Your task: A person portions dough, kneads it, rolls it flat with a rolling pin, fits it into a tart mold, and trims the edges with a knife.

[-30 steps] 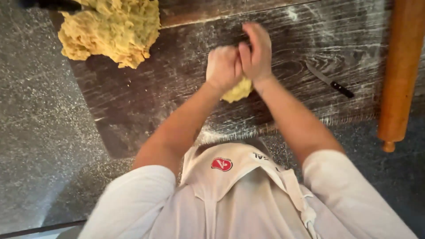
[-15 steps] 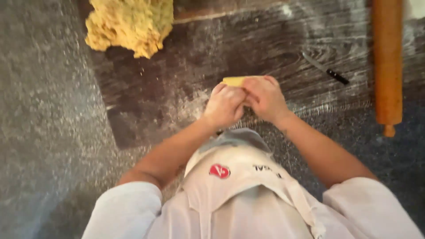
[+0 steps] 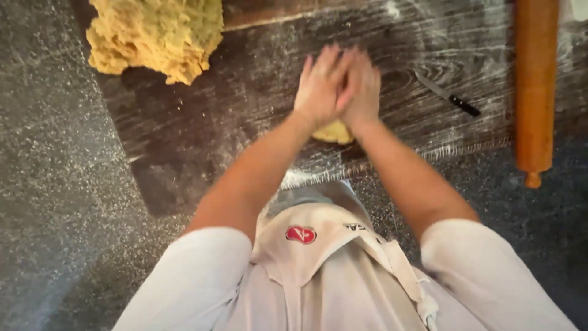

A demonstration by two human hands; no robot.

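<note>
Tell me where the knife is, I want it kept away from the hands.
In the head view the knife lies on the floured dark board, right of the pressed-together hands and just left of the wooden rolling pin, touching neither.
</note>
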